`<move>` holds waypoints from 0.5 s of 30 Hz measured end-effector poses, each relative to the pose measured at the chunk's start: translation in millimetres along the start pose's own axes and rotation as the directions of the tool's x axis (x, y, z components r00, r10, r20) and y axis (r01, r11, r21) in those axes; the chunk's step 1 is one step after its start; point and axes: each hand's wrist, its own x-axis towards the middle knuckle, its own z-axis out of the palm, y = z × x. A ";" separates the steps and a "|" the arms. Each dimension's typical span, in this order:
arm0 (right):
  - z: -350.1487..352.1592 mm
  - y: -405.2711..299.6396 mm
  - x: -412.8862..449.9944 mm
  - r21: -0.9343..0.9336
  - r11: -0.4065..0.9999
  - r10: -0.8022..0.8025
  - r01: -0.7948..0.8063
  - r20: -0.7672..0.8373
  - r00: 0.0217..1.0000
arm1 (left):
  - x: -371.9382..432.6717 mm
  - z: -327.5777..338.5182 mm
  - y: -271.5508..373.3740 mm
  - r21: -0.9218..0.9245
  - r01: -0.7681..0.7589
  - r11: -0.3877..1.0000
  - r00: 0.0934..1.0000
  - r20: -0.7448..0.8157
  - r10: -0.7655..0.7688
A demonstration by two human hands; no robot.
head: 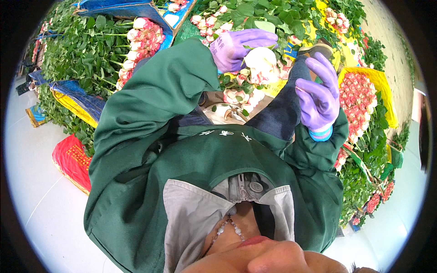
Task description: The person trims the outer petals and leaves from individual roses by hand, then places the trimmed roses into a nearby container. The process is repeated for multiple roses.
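My left hand (235,47), in a purple-coated glove with writing on its back, curls around the stem side of a large pale pink-and-white rose (261,63). Its fingers reach to the right; its thumb and the stem are mostly hidden. Smaller rose heads (235,96) and leaves hang or lie just below. To the right, over my knee, my right hand (319,92) is raised in a matching glove, fingers apart and partly bent, with nothing in it. Beyond my hands, leafy rose stems (283,17) lie on yellow and green sheeting.
Bundled pink-edged roses (141,41) lie at left by a blue wrapper (116,7). At right, a packed bunch (358,99) rests in a yellow wrapper (385,92). A red printed bag (71,158) is on the tiled floor. My shoe (315,51) stands among the flowers.
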 end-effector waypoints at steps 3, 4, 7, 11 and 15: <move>-5.3 -6.7 -4.5 -0.008 1.000 0.015 -0.015 -0.007 1.000 | -0.6 -2.8 -1.3 0.000 -0.004 1.000 1.000 -0.011 0.004; -6.3 -9.0 -6.1 -0.026 0.999 0.025 -0.025 0.016 1.000 | -0.7 -2.8 -1.1 0.007 -0.026 1.000 0.999 -0.020 0.026; -5.5 -16.3 -12.8 -0.070 0.996 0.056 -0.048 0.114 0.992 | 0.5 -4.4 -2.2 0.009 -0.067 0.998 0.997 -0.032 0.068; 3.1 -19.1 -24.6 -0.203 0.973 0.174 -0.107 0.348 0.921 | 0.5 -6.5 -3.6 0.002 -0.128 0.992 0.992 0.003 0.128; 3.9 -17.2 -29.8 -0.214 0.972 0.166 -0.100 0.315 0.935 | -0.2 -5.9 -4.4 -0.137 -0.093 0.986 0.995 0.025 0.097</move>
